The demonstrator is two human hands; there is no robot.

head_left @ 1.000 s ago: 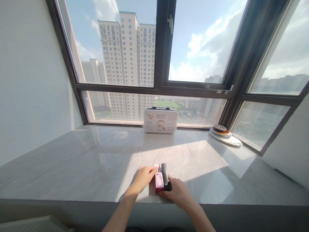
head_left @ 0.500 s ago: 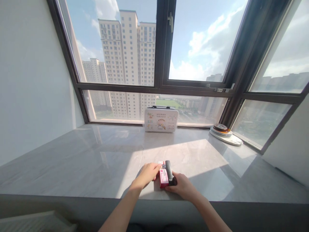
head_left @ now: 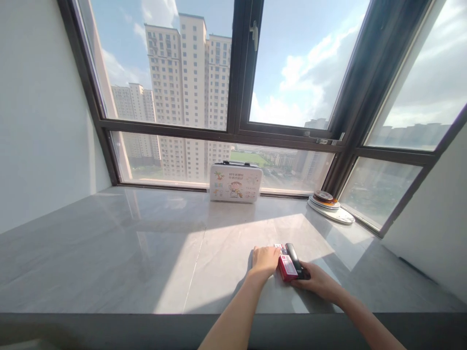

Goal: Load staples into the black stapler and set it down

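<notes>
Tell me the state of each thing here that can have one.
Red-and-white box: held; can't tell if open
Black stapler: held alongside the box
Left hand: bent, fingertips on the box
Right hand: curled at the stapler's near end
Case: upright, looks shut
Plates: stacked
Window handle: pointing down

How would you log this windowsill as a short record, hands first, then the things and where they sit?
Left hand: at the left side of the red-and-white box
Right hand: curled at the near end of the black stapler
Box and stapler: side by side, stapler on the right
Case: white, upright by the window, handle on top
Round stack: right, near the window corner
Sill: grey, partly sunlit
</notes>
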